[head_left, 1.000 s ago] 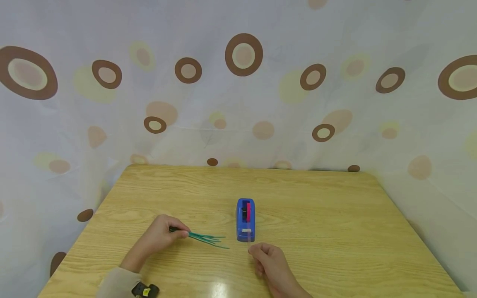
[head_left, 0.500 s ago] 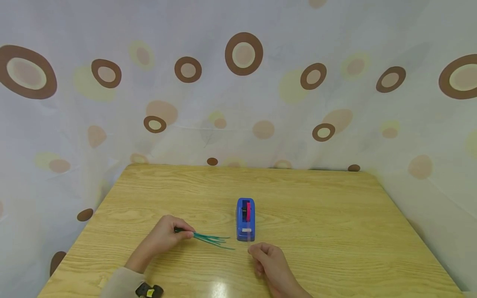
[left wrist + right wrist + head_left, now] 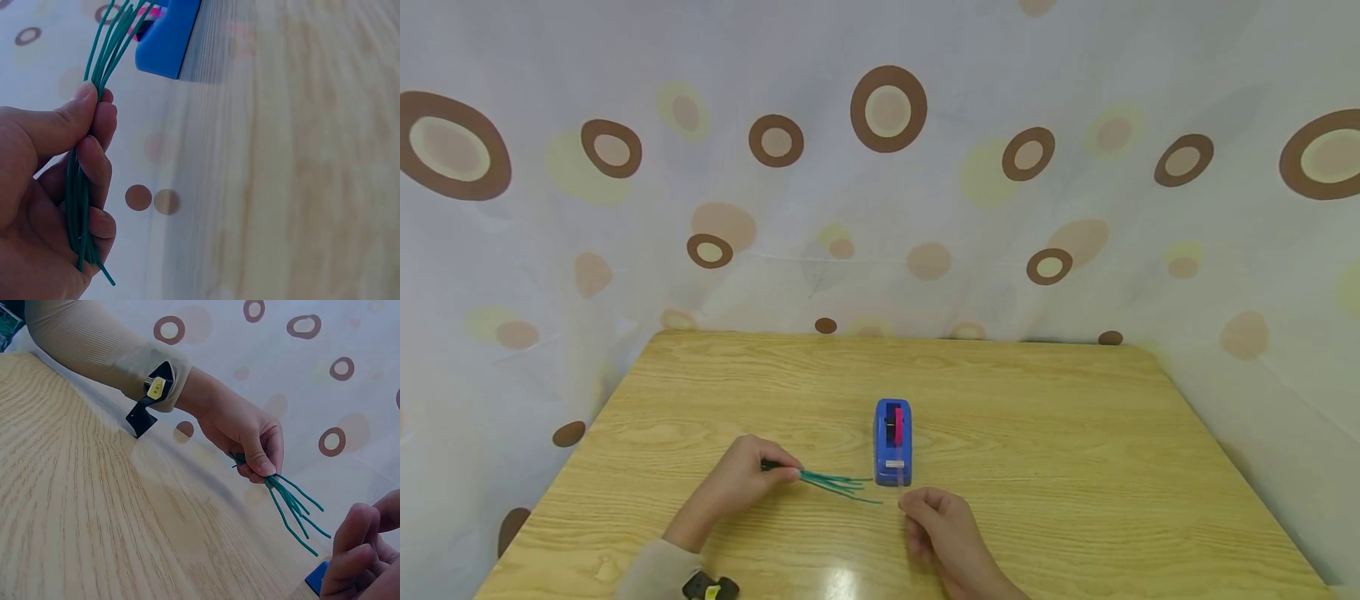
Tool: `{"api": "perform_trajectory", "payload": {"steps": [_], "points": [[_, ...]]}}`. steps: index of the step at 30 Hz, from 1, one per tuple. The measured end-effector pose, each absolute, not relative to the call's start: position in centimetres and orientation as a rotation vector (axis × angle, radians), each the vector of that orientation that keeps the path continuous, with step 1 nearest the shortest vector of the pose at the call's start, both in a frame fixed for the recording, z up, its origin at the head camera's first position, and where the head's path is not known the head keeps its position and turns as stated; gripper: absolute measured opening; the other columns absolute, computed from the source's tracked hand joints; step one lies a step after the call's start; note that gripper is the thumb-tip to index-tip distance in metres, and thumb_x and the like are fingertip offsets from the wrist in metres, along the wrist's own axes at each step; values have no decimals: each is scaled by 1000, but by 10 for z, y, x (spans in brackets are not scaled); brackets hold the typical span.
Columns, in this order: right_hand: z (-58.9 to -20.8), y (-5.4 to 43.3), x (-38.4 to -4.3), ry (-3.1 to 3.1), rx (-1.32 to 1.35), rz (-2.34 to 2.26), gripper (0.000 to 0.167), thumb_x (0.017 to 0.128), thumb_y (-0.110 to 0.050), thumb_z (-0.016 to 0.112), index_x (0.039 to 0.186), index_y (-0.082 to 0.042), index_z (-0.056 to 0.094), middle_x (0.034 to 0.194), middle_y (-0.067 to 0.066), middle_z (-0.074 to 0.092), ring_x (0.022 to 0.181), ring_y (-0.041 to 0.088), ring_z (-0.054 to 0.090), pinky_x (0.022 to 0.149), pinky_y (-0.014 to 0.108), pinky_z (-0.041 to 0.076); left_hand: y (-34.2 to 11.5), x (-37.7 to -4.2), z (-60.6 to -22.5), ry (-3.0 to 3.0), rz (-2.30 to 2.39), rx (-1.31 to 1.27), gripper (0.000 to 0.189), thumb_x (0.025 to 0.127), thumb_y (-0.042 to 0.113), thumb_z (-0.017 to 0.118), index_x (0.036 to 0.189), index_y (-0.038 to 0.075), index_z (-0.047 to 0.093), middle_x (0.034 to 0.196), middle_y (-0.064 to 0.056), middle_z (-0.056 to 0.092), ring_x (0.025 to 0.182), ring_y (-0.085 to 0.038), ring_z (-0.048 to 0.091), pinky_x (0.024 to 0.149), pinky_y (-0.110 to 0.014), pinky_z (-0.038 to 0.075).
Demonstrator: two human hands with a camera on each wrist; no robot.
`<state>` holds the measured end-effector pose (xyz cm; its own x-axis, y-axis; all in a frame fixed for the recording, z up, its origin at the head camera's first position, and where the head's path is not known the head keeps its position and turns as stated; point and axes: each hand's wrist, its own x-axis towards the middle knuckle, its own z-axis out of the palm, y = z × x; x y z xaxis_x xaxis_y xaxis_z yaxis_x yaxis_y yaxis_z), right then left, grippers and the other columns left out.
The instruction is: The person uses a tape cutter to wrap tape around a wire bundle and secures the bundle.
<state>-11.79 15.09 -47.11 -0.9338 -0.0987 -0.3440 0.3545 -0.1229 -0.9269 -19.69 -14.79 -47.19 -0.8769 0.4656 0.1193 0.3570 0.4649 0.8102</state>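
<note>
My left hand (image 3: 747, 477) grips a bundle of thin green wires (image 3: 835, 481) between thumb and curled fingers. Their loose ends fan out to the right, close to the front of a blue tape dispenser (image 3: 882, 472). A pink roll (image 3: 898, 427) sits inside the dispenser. From its cutter a clear strip of tape (image 3: 901, 478) stretches toward me, and the thumb and forefinger of my right hand (image 3: 951, 533) pinch its end. In the left wrist view the wires (image 3: 77, 200) run across the palm. The right wrist view hides most of the dispenser (image 3: 317, 577) behind the right fingers.
A light wood-grain table (image 3: 1037, 417) carries everything. A white curtain (image 3: 962, 208) with brown circles hangs behind and around it. A black strap with a yellow label (image 3: 711, 588) sits on the left sleeve.
My left hand has moved a little to the right with the green wires, bringing their tips up to the dispenser's front. My right hand has stayed at the end of the tape.
</note>
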Motion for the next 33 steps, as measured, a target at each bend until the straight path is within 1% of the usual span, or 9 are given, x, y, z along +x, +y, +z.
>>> {"api": "perform_trajectory", "payload": {"steps": [8,15,22,26,33], "points": [[-469,152,-118,1823,252,-2143,17,94,-16,63,92,1,63,62,-3,53,51,7,47,48,20,40,-141,-198,-474,2579,1394,752,6,88,14,75,91,12,80,88,3,74,83,-11,68,73,-28,54],[-468,153,-117,1832,228,-2136,18,95,-17,62,92,0,63,61,-3,52,49,7,46,46,20,36,-134,-197,-475,2590,1382,732,6,88,13,75,90,14,80,87,5,74,82,-10,68,73,-28,54],[-469,152,-117,1847,241,-2142,18,95,-18,63,90,0,63,60,-3,52,48,7,46,46,20,36,-127,-198,-476,2579,1375,742,6,89,15,74,90,15,80,87,7,74,82,-9,67,73,-27,53],[-469,152,-117,1850,240,-2146,19,95,-18,64,91,1,63,60,-3,52,48,7,46,45,20,36,-123,-198,-474,2585,1384,772,6,89,15,74,90,15,80,87,7,74,82,-10,68,73,-28,54],[-469,151,-117,1858,233,-2146,19,95,-17,64,92,2,62,60,-3,52,48,6,45,45,19,34,-116,-196,-473,2595,1363,752,6,89,14,74,89,15,80,85,8,73,80,-8,67,72,-28,53]]}}
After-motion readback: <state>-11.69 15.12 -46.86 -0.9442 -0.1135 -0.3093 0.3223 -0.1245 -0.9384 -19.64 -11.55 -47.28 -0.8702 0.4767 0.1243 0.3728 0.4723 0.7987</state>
